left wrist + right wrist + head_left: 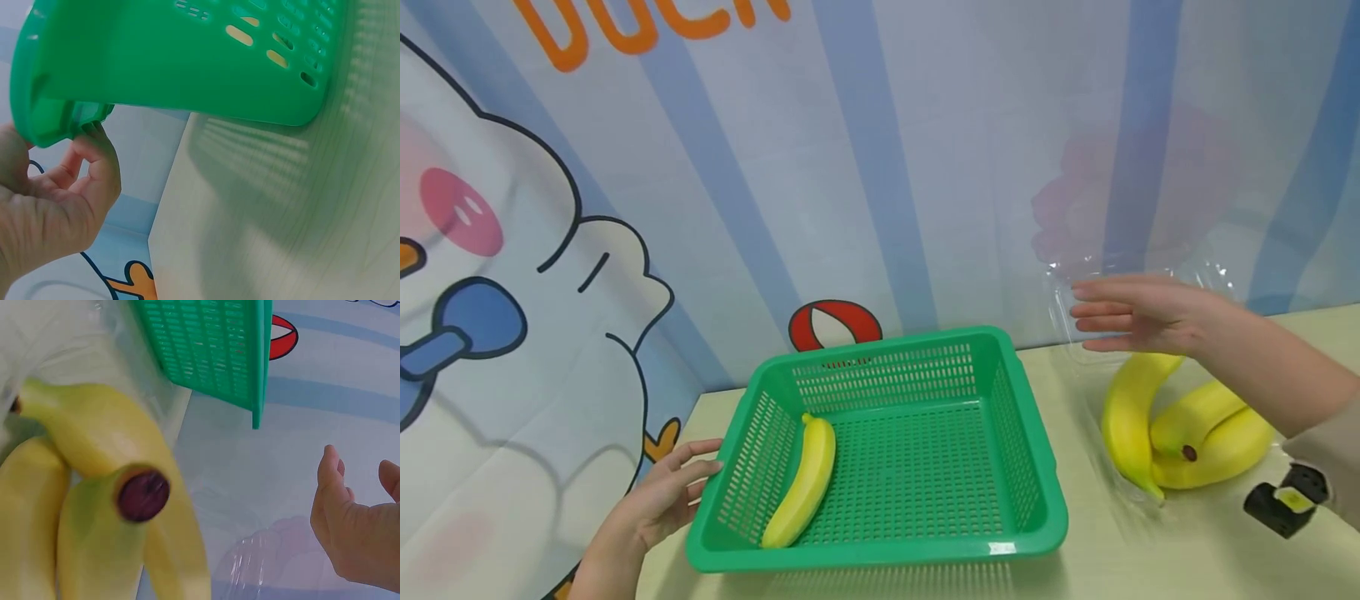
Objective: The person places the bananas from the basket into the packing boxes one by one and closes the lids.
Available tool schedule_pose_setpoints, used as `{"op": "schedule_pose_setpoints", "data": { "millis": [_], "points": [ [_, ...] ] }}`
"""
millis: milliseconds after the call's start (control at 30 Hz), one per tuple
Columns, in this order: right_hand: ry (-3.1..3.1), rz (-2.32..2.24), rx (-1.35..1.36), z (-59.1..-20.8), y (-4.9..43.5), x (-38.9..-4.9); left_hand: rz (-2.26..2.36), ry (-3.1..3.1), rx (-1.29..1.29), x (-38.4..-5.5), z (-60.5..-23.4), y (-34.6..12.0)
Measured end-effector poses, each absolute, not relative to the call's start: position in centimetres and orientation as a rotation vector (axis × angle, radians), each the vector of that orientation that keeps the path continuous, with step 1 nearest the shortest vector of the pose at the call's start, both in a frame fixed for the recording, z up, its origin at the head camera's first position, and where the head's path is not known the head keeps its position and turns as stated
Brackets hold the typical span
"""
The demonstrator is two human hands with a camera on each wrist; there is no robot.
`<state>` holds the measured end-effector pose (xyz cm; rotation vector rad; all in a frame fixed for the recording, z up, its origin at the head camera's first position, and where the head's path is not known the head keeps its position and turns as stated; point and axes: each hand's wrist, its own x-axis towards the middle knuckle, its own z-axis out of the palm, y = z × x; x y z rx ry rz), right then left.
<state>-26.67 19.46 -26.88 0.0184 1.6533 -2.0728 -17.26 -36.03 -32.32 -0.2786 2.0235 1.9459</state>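
A green plastic basket [880,554] stands on the table with one banana [808,483] lying along its left side. My left hand [658,500] is at the basket's left rim. In the left wrist view, that hand [69,194] curls its fingers against the underside of the rim, the thumb partly hidden. My right hand [1142,317] holds nothing, fingers extended, over a clear plastic container [1075,354]. Bananas [1127,417] lie in this container. The right wrist view shows bananas [106,431] close up, with the right hand [356,531] apart from them.
A backdrop [955,183] with blue stripes and cartoon drawings rises behind the table [1052,400]. The clear container is to the right of the basket. A black strap fitting [1285,504] is at the right wrist.
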Motion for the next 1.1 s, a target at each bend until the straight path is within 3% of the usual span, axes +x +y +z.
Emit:
{"op": "schedule_pose_setpoints", "data": {
  "millis": [500,1100],
  "points": [
    [1.735,-1.973,-0.090,-24.8,13.0,-26.6,1.928,2.044,-0.308,-17.3,-32.5,-36.1],
    [1.702,-1.959,-0.097,-25.4,7.3,-26.9,1.926,2.022,-0.318,-17.3,-32.7,-36.2]
  ]
}}
